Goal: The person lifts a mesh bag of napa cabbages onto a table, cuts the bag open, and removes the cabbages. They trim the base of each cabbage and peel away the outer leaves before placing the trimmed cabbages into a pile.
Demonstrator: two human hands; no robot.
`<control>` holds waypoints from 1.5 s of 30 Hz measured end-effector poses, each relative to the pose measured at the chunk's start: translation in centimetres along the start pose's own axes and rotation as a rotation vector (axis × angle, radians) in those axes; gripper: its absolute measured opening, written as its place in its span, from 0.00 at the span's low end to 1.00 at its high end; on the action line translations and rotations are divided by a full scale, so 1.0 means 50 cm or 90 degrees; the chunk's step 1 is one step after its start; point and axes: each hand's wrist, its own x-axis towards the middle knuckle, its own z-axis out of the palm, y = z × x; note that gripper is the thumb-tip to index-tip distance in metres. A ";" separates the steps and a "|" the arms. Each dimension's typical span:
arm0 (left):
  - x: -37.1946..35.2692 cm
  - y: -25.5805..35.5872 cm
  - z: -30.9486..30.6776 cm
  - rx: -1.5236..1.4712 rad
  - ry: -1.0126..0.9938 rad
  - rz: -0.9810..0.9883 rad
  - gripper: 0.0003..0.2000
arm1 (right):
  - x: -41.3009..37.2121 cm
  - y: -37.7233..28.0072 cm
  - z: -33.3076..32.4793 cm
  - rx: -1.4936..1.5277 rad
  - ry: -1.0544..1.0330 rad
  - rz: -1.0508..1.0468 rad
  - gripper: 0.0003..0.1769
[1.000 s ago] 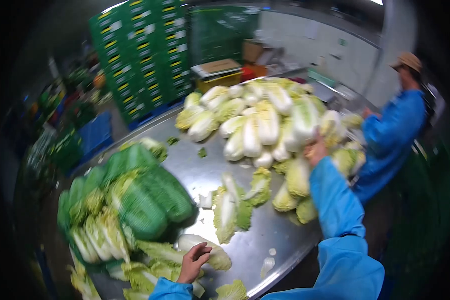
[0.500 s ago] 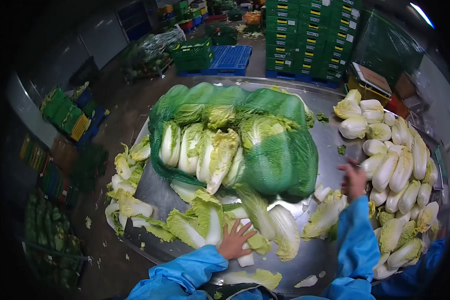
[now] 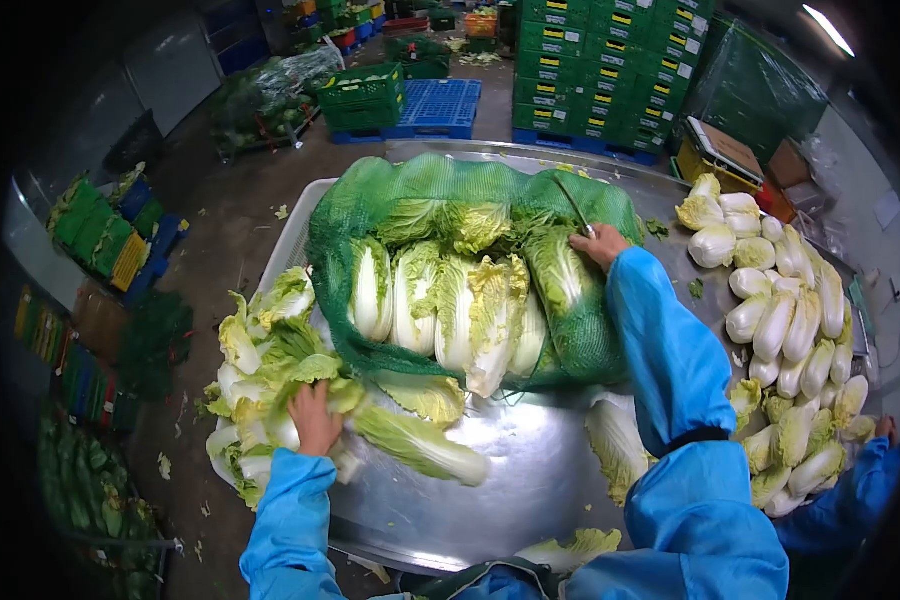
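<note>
A green mesh bag [image 3: 450, 178] of napa cabbages lies on the steel table, with several pale heads [image 3: 372, 290] showing through its opening. My right hand [image 3: 602, 246] is closed on a knife [image 3: 573, 203] at the bag's right side, the blade angled up and left, fingers close to a cabbage [image 3: 558, 268]. At the table's left edge my left hand [image 3: 315, 418] rests with its fingers apart on a heap of loose cabbage leaves [image 3: 240, 335]. Its fingertips are partly hidden among the leaves. Beside it lies a long green-white leaf piece [image 3: 422, 447].
Trimmed cabbages [image 3: 805, 320] are piled along the right side, where another person's blue sleeve [image 3: 850, 495] shows. A lone cabbage [image 3: 617, 450] lies near my right forearm. Behind the table stand stacked green crates [image 3: 610, 75] and a blue pallet [image 3: 438, 105].
My left hand has swept leaves from the table's front middle to the left heap. My right hand has moved left and forward with the knife, from beside the cabbage pile to the mesh bag.
</note>
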 end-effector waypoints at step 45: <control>-0.289 0.290 -0.137 -0.217 -0.199 0.347 0.49 | -0.733 0.115 0.307 0.041 -0.245 -0.024 0.13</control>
